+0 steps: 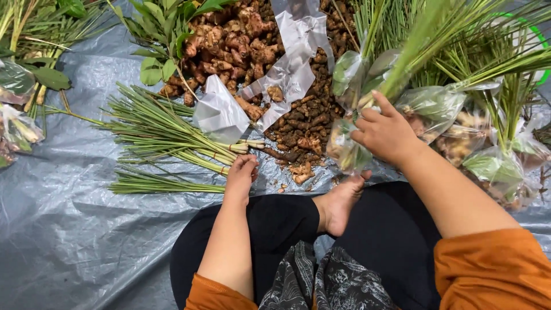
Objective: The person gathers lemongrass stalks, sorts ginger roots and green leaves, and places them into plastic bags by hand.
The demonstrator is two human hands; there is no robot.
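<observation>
**Hands among roots and green stalks**

A big grey plastic sheet (74, 229) covers the floor. Its edges run out of the picture. On it lies a wide pile of brown roots (252, 46). The top of the pile is cut off, and clear empty bags (293, 63) hide part of it. Long green stalks (166, 138) lie in bundles to the left of the roots. More filled bags (493, 166) sit on the right, but what is inside them is hard to see.

The right hand (385, 133) is closed around a clear bag of stalks and leaves (350, 143) and holds it up above the roots. The bag's inside is blurry.

The left hand (242, 172) is curled at the pale ends of the stalks on the sheet. Its fingertips are hidden, so I cannot tell if it grips one.
</observation>
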